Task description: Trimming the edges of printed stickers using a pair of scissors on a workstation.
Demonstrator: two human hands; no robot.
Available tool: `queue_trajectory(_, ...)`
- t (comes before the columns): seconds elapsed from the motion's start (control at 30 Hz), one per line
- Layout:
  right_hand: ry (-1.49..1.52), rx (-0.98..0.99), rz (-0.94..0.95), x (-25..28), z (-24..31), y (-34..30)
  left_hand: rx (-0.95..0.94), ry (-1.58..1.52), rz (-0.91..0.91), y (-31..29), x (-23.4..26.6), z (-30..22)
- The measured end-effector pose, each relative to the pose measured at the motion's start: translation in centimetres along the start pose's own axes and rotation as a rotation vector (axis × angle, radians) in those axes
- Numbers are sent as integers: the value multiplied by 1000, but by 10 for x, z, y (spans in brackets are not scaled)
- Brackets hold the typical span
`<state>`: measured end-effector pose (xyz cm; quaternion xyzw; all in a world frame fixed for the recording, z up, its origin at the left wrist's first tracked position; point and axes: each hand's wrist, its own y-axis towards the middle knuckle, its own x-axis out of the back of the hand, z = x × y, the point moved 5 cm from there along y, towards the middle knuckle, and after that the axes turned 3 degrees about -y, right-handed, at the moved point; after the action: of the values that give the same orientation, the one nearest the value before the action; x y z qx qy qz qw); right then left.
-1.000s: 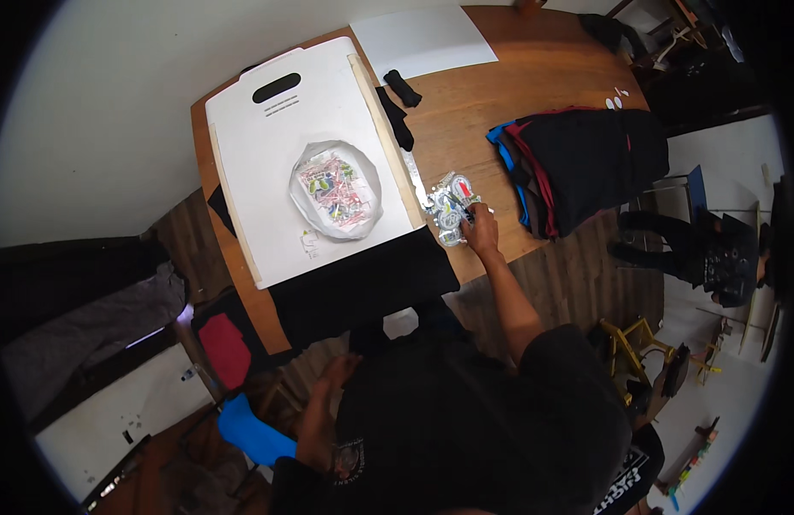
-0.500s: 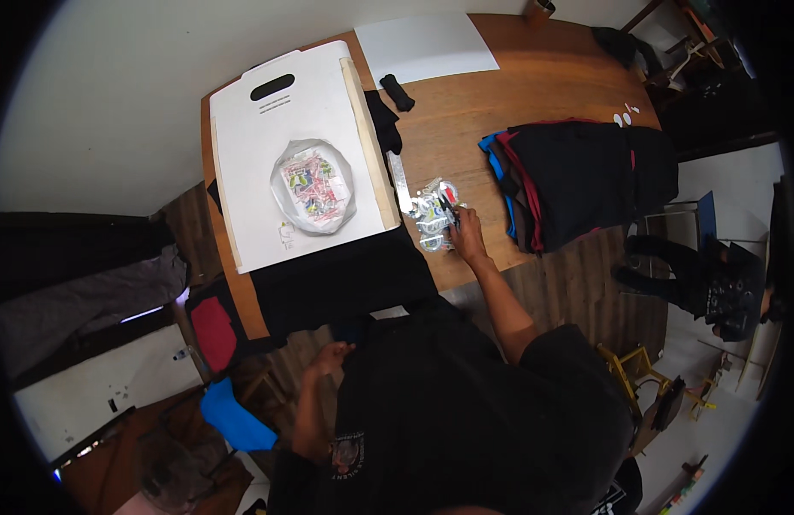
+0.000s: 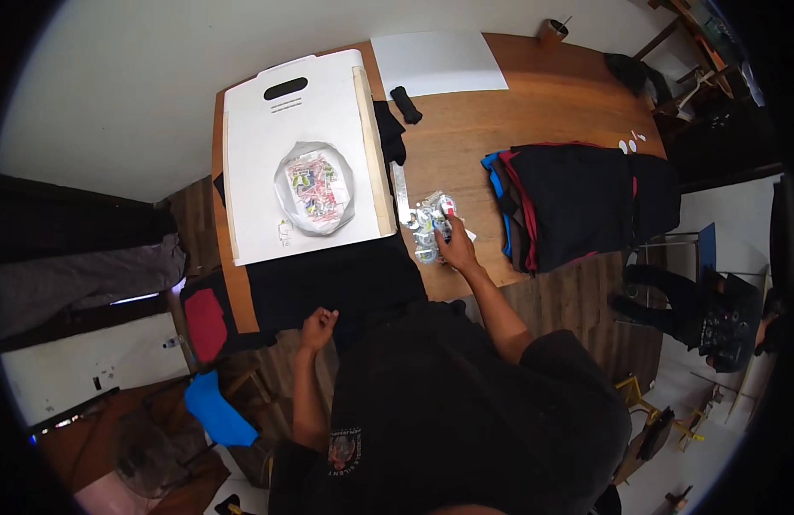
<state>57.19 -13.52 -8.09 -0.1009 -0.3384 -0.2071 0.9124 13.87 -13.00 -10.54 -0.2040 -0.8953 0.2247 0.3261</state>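
My right hand (image 3: pixel 456 249) rests on the wooden table (image 3: pixel 543 94), its fingers closed on a crinkly clear plastic packet (image 3: pixel 428 225) with small coloured items inside. My left hand (image 3: pixel 318 326) is down by the near table edge with curled fingers and nothing in it, next to a black cloth (image 3: pixel 337 279) that hangs over the edge. A large white board (image 3: pixel 277 129) with a handle slot lies over the cloth. In its middle sits a colourful print under clear film (image 3: pixel 314 187). A metal ruler (image 3: pixel 401 193) lies beside the board.
A stack of folded dark shirts (image 3: pixel 577 202) with blue and red edges lies to the right. A white sheet (image 3: pixel 435 62), a small black object (image 3: pixel 405 105) and a cup (image 3: pixel 551 33) are at the far side. Chairs and clutter stand on the floor around.
The view has shifted slightly. My right hand stays on the plastic packet. My left hand has risen from my side toward the near table edge.
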Motion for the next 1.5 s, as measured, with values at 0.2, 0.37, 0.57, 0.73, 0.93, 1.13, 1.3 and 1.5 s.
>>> queue_trajectory(0.2,-152,-201,269,-23,33,30,-85,100,-22,13,-4,-3)
queue_trajectory(0.37,-202,-48,217,-44,16,46,-165,184,-34,19,-11,-6)
queue_trajectory(0.57,-175,83,243,-38,30,54,-202,210,-79,26,-17,21)
queue_trajectory(0.73,10,-4,279,-43,23,61,-32,180,-17,36,-15,20)
queue_trajectory(0.93,267,-27,301,-85,4,56,-106,188,-26,37,-18,26)
queue_trajectory(1.13,245,-98,164,-66,11,52,-92,146,-47,37,-19,14)
queue_trajectory(1.3,-129,-184,216,-40,20,45,-100,152,-91,32,-16,11)
queue_trajectory(1.5,-321,-87,269,-30,38,33,-49,181,-73,32,-18,14)
